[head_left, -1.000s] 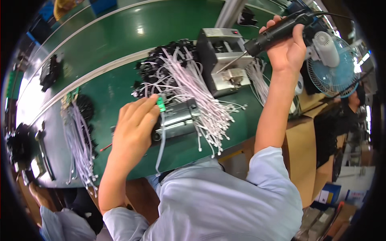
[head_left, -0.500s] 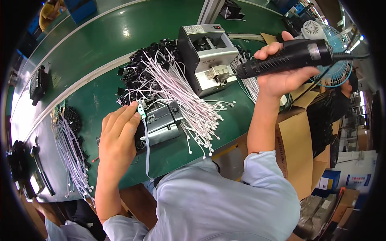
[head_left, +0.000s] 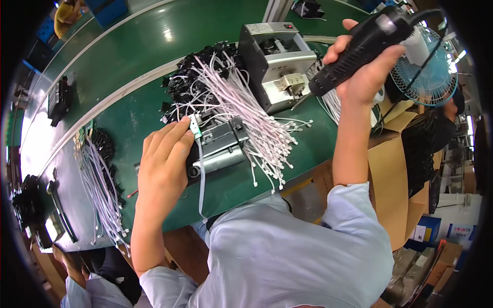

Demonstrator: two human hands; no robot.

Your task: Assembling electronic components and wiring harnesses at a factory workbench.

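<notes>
My right hand (head_left: 367,72) is wrapped round a black electric screwdriver (head_left: 354,49), its bit pointing down and left beside the screw feeder (head_left: 277,66). Whether a screw sits on the bit is too small to tell. On the green bench, my left hand (head_left: 167,156) lies over the left part of a black plastic housing (head_left: 218,151), fingers together and thumb hidden. Its fingertips touch a small pale-green circuit board (head_left: 194,126) at the housing's upper edge. From that board a flat whitish cable (head_left: 202,179) hangs down across the housing towards the bench's near edge.
White-plugged cables (head_left: 257,123) and black parts (head_left: 197,72) are piled behind the housing. Another cable bundle (head_left: 100,185) lies at left. A cardboard box (head_left: 387,179) and a blue fan (head_left: 426,69) stand at right. Other people are partly visible at the left edges.
The screwdriver bit has come away from the feeder's front outlet, and the tool now tilts more steeply. My left hand stays on the housing and board. The whole view has shifted slightly.
</notes>
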